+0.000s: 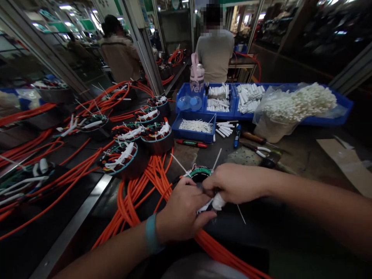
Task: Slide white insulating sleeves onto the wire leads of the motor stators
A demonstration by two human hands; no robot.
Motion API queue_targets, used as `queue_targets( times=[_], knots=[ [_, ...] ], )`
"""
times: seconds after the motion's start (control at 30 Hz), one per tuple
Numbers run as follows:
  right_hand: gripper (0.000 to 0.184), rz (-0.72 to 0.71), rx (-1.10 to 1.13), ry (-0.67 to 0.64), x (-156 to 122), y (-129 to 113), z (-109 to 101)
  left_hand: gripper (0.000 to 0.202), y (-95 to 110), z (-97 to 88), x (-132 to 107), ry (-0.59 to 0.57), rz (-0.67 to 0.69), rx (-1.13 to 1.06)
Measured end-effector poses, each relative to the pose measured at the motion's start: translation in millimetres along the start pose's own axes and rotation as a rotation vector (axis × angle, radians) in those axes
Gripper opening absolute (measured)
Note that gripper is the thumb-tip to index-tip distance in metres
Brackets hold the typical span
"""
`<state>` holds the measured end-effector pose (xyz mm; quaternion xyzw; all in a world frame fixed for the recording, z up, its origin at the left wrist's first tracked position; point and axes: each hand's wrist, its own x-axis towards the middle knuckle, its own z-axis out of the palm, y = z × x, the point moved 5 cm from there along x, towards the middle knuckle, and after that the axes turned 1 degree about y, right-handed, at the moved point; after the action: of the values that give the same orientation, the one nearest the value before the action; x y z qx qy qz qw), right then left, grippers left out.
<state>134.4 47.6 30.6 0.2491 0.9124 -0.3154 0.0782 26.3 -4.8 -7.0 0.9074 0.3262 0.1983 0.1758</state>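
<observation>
**Both hands closed on one coil at the near edge of the table**

The round coil [200, 172] lies flat on the worktable [290, 155], directly in front of the person. Only its far rim, with green winding, shows between the two hands. The left hand [180, 211] grips the near left side of the coil with curled fingers; I judge that it holds the piece steady. The right hand [236, 182] comes from the other side and lies over the top. Its fingers are closed on a white sleeve [218, 202], which comes out just below the hand, but the fingertips themselves are hidden. Two thin cable ties [216, 158] stand up from the rim, free of both hands.

The orange cables [139, 193] run from under the left hand toward the left and away from the work, probably so that they do not disturb it. Similar coils [157, 133] stand in a row further left. The small blue tray [192, 135] with ties and the pliers [263, 150] lie beyond the hands, seemingly within easy reach.
</observation>
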Motion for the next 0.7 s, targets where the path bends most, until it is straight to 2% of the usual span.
queue_targets(
  times=[0.03, 0.07, 0.1, 0.13, 0.17, 0.2, 0.27, 0.3, 0.4, 0.47, 0.53, 0.57, 0.63, 0.7],
  knots=[
    [0.016, -0.011, 0.102, -0.014, -1.9, 14.8, -2.2, 0.024, -0.3, -0.7, -0.2, 0.005, -0.005, -0.016],
    [0.018, 0.031, 0.167, 0.003, -3.1, 36.4, -6.4, 0.023, -0.4, -1.5, -0.8, 0.01, -0.009, -0.03],
    [0.02, 0.125, 0.167, 0.073, -3.2, 64.2, -13.7, 0.023, -0.3, -2.0, -1.5, 0.014, -0.01, -0.043],
    [0.023, 0.302, 0.071, 0.222, -3.6, 97.7, -26.0, 0.023, -0.3, -2.3, -2.2, 0.016, -0.011, -0.053],
    [0.026, 0.54, -0.089, 0.403, -6.2, 132.1, -40.9, 0.024, -0.4, -2.3, -2.9, 0.013, -0.01, -0.061],
    [0.03, 0.664, -0.176, 0.493, -4.4, 159.5, -51.0, 0.026, -0.6, -2.0, -3.5, 0.008, -0.01, -0.066],
    [0.034, 0.809, -0.289, 0.575, 6.6, 201.9, -63.8, 0.027, -1.8, -1.0, -4.2, -0.005, -0.012, -0.078],
    [0.035, 0.832, -0.31, 0.572, 14.5, 216.9, -66.4, 0.029, -2.7, -0.7, -4.3, -0.005, -0.016, -0.08],
    [0.032, 0.889, -0.358, 0.563, 29.0, 243.8, -67.9, 0.033, -4.8, -0.4, -4.1, 0.018, -0.021, -0.068],
    [0.032, 0.918, -0.366, 0.565, 28.9, 252.9, -66.5, 0.034, -4.6, 0.2, -4.7, 0.034, -0.016, -0.059],
    [0.032, 0.943, -0.356, 0.571, 23.9, 258.8, -65.3, 0.036, -1.9, -0.8, -7.2, 0.106, 0.008, -0.048],
    [0.031, 0.956, -0.343, 0.577, 20.8, 260.5, -65.3, 0.04, -0.4, -2.7, -9.6, 0.186, 0.013, -0.025],
    [0.03, 0.976, -0.312, 0.603, 14.7, 259.4, -66.9, 0.049, 3.2, -8.8, -17.4, 0.422, 0.018, 0.055],
    [0.029, 0.983, -0.28, 0.662, 8.3, 249.7, -69.7, 0.045, 7.1, -10.7, -24.8, 0.582, 0.035, 0.122]
  ],
)
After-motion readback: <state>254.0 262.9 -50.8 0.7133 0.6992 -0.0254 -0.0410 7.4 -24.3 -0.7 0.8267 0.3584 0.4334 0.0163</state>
